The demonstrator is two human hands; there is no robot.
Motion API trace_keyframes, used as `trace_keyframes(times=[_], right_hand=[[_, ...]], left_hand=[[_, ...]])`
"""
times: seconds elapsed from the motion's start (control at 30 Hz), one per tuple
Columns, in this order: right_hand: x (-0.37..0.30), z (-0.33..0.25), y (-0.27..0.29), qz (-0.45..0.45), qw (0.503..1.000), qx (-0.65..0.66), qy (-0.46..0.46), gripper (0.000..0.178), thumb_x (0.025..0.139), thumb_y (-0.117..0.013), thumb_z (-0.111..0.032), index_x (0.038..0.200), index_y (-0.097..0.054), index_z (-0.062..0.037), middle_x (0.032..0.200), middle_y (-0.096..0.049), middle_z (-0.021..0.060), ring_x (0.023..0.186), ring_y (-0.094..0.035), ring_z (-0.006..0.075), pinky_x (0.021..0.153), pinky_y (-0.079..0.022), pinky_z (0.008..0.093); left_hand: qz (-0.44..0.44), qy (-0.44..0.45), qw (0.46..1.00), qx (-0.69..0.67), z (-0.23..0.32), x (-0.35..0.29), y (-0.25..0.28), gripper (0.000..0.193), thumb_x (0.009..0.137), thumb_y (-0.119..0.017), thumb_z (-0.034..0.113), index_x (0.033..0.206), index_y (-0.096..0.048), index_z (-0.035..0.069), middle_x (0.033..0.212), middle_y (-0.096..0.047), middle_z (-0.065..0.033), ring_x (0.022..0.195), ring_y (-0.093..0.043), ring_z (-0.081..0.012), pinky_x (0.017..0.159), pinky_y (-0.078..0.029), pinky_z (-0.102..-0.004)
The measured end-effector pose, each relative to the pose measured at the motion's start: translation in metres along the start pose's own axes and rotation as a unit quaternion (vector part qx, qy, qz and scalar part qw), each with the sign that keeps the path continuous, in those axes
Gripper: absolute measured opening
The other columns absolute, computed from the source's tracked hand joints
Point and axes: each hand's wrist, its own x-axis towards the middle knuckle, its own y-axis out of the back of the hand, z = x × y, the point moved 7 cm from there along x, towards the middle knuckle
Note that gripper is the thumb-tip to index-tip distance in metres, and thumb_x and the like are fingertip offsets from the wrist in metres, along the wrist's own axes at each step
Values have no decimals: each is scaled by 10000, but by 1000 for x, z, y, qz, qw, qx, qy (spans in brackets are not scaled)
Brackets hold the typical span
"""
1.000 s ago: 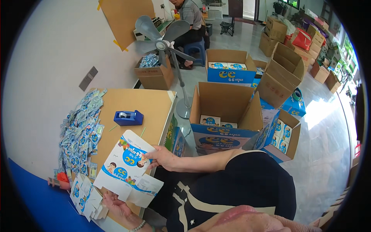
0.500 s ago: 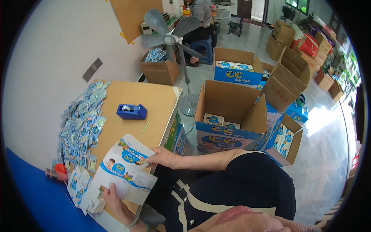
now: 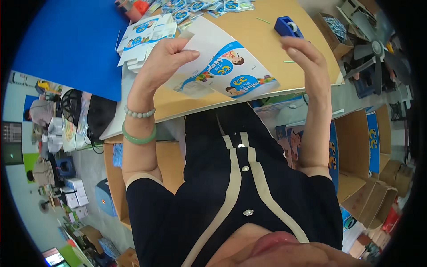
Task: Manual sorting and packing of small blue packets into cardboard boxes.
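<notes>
My left hand (image 3: 168, 61) grips a flat printed carton (image 3: 231, 66) by its left edge, thumb on top. The carton is white and blue with cartoon children on it, and is held tilted over the table's near edge. Apart from it on the right, my right hand (image 3: 311, 64) is raised with its fingers loosely stretched and nothing in them. Just beyond those fingertips stands a blue tape dispenser (image 3: 285, 28). A stack of similar flat cartons (image 3: 149, 33) lies beyond my left hand.
Many small sachets (image 3: 195, 6) are heaped at the table's far side. Thin green strips (image 3: 263, 20) lie on the tan tabletop (image 3: 249, 31). Open cardboard boxes (image 3: 353, 147) stand at my right, with a fan (image 3: 377, 46) farther off. An open box (image 3: 169, 167) sits by my left arm.
My right hand has let go of the carton and moved away to the right, toward the tape dispenser. My left hand still holds the carton. The view has swung round.
</notes>
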Motion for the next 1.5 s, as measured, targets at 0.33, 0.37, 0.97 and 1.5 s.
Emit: trace_keyframes(times=[0.33,0.37,0.97,1.5], right_hand=[[30,-30,-140,-379,918,120,-18,359,844,-717,-179,1160,-660,-19,1076,-676,57,1025,-607,140,896,-471,284],[27,-27,-145,-409,905,115,-37,392,831,-737,-197,1172,-656,-22,1058,-681,55,1025,-607,139,891,-476,287],[21,-20,-112,-213,977,23,10,318,848,-734,-136,1131,-637,-26,1021,-668,30,989,-595,97,844,-481,271],[0,5,-145,-237,927,-175,233,394,764,-717,-393,930,-640,-45,1119,-562,171,1033,-530,347,914,-435,449]], left_hand=[[-59,-63,991,106,25,-16,1,202,854,-662,134,984,-687,-18,907,-678,-102,826,-613,-155,769,-479,-289],[-71,-103,983,135,24,-13,3,193,855,-662,135,979,-689,-10,925,-676,-101,834,-617,-169,771,-479,-289],[269,-148,951,23,0,-27,12,510,833,-738,206,1299,-578,72,1454,-377,-230,1371,-362,-295,1094,-326,-370],[282,-51,951,-119,-74,-75,8,158,922,-614,47,1041,-632,-55,1060,-635,-77,966,-578,-139,888,-460,-294]])
